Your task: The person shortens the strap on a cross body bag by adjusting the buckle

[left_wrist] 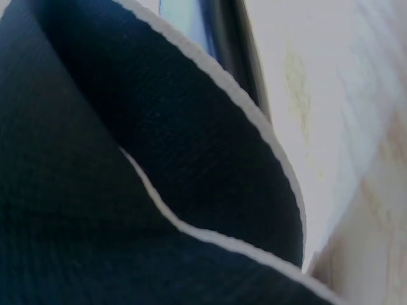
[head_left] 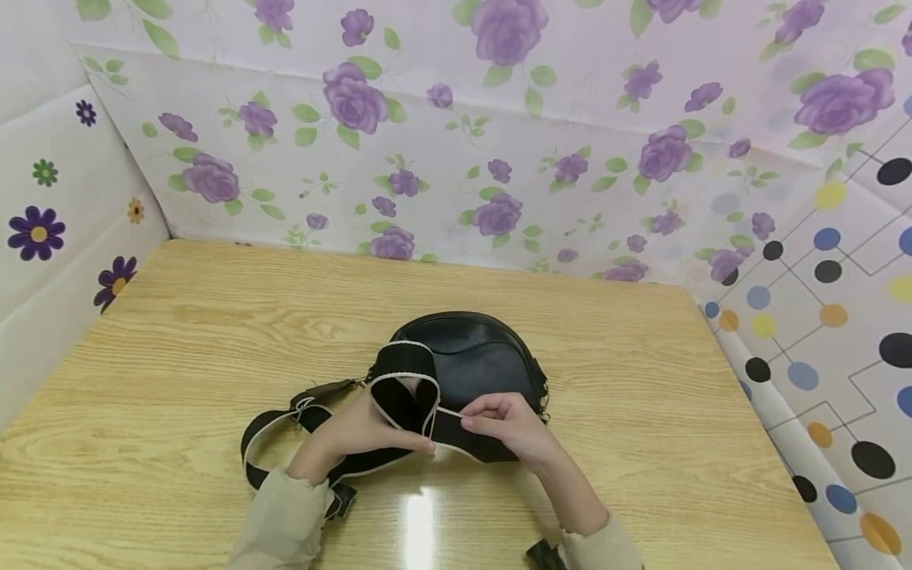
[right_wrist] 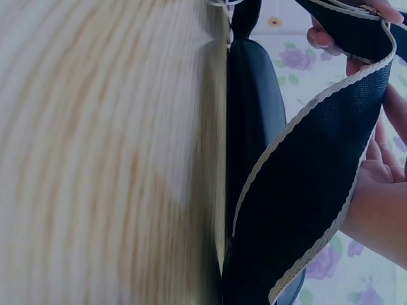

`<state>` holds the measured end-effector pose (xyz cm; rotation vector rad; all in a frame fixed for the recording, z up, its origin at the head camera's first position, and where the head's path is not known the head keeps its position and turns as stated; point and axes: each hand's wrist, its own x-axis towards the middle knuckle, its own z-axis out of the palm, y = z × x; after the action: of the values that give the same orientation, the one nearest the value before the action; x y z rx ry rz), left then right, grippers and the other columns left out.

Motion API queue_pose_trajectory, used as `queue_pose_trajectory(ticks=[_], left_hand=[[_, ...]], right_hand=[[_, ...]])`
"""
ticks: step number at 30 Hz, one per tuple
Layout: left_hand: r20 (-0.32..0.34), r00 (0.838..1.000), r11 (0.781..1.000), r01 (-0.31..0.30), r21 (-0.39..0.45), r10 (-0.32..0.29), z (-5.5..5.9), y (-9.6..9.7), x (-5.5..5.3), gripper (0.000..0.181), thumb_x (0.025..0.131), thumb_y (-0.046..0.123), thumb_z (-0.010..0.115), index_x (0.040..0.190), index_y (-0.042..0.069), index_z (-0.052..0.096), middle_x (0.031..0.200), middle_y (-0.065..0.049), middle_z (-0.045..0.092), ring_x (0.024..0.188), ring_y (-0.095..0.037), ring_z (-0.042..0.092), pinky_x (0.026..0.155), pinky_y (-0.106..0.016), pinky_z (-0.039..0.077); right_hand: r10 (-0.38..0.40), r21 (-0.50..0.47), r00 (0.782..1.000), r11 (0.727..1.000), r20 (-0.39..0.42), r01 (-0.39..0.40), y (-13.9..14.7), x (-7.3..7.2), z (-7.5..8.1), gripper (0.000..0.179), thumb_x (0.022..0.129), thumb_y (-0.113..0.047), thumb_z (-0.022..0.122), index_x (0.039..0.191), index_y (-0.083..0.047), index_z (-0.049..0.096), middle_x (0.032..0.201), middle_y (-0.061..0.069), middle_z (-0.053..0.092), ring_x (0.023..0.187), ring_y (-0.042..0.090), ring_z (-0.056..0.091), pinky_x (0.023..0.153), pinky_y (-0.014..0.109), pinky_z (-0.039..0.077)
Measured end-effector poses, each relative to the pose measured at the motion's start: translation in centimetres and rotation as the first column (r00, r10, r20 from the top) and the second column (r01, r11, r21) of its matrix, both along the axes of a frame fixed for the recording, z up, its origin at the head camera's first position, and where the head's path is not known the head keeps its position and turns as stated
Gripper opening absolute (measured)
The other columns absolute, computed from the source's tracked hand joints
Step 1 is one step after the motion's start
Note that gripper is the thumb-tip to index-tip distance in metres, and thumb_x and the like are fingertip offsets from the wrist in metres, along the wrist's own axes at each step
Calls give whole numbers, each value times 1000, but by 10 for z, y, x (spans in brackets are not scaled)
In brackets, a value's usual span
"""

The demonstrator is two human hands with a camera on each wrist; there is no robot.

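A black half-moon shoulder bag lies on the table in front of both hands. Its wide black strap has pale edging and stands up in a rolled loop at my left hand, which grips it with the fingers partly hidden inside the roll. Thumb and forefinger of my right hand pinch the edge of the stretch of strap that runs toward the bag's right side. In the left wrist view the black webbing fills most of the picture. The right wrist view shows the strap twisted between the hands.
More strap curls on the wooden table to the left, joined to the bag by a metal clip. Floral sheeting hangs behind the table, and a dotted sheet borders its right side.
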<state>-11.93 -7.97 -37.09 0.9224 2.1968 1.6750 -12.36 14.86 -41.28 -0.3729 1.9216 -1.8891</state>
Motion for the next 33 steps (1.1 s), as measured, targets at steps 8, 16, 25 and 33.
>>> queue_pose_trajectory(ticks=[8, 16, 25, 33], left_hand=[[-10, 1000, 1000, -14, -10, 14, -9, -1, -4, 30, 64, 7, 80, 80, 8, 54, 73, 2, 51, 68, -10, 48, 66, -28, 42], [-12, 1000, 1000, -6, -4, 6, -18, -1, -8, 30, 65, 10, 81, 80, 11, 54, 72, 3, 51, 67, -10, 47, 66, -27, 41], [-4, 1000, 1000, -10, 27, 10, -26, -1, -10, 47, 64, 15, 81, 102, 9, 54, 92, 0, 55, 83, -14, 50, 78, -29, 41], [5, 1000, 998, 20, 57, -20, -28, 2, -11, 57, 64, 13, 81, 112, 7, 50, 103, -3, 55, 93, -15, 49, 85, -30, 39]], right_hand=[[12, -28, 997, 999, -78, -14, -1, -1, -2, 21, 83, 3, 57, 91, 22, 53, 76, -5, 62, 68, 4, 55, 62, 19, 45], [-17, -31, 996, 999, -83, 15, -5, -2, -3, 18, 83, 5, 57, 90, 21, 54, 75, -6, 61, 68, 4, 54, 62, 18, 44], [-28, -40, 996, 999, -82, 25, -11, -1, 1, 18, 83, 4, 57, 90, 21, 54, 75, -5, 61, 67, 4, 53, 61, 18, 44], [-34, -55, 995, 998, -94, 29, -17, -1, 2, 17, 83, 6, 57, 89, 22, 54, 74, -6, 61, 67, 4, 55, 61, 17, 44]])
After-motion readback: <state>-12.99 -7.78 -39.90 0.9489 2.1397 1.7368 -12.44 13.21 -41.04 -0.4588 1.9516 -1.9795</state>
